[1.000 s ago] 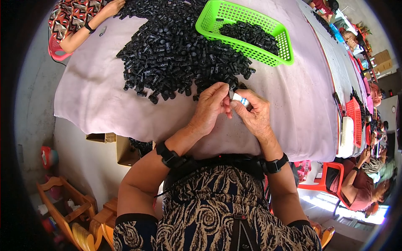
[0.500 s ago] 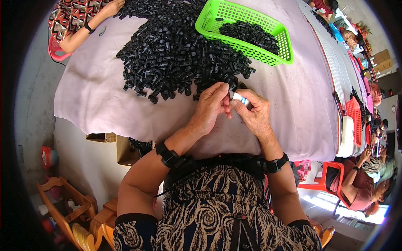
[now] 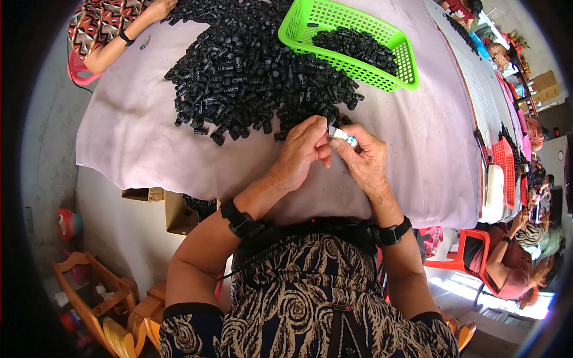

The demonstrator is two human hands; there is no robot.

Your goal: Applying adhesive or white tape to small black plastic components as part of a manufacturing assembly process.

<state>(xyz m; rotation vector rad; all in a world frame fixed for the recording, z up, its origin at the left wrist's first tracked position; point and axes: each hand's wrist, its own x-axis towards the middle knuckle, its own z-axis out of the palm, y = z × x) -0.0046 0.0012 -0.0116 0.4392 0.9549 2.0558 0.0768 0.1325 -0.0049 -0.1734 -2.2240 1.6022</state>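
Close to the front edge of a big heap of small black plastic pieces (image 3: 239,83), my two hands meet over the cloth. My right hand (image 3: 369,160) is closed around a small white tool with blue marks (image 3: 344,136), its thumb pressed along it. The tool's narrow greyish tip points at the fingertips of my left hand (image 3: 300,154). That hand is closed in a pinch, thumb against forefinger. Whatever it pinches is mostly hidden; only a dark bit shows by the fingertips.
A green plastic basket (image 3: 349,59) holding more black pieces stands beyond my right hand. Pale pink cloth (image 3: 137,137) covers the table. Another person's hand (image 3: 160,9) reaches the heap at the far left. An open cardboard box (image 3: 179,213) sits below the table's left edge.
The white tool has tilted in my right hand, showing more of its length and its tip by my left fingertips. My left hand has hardly moved.
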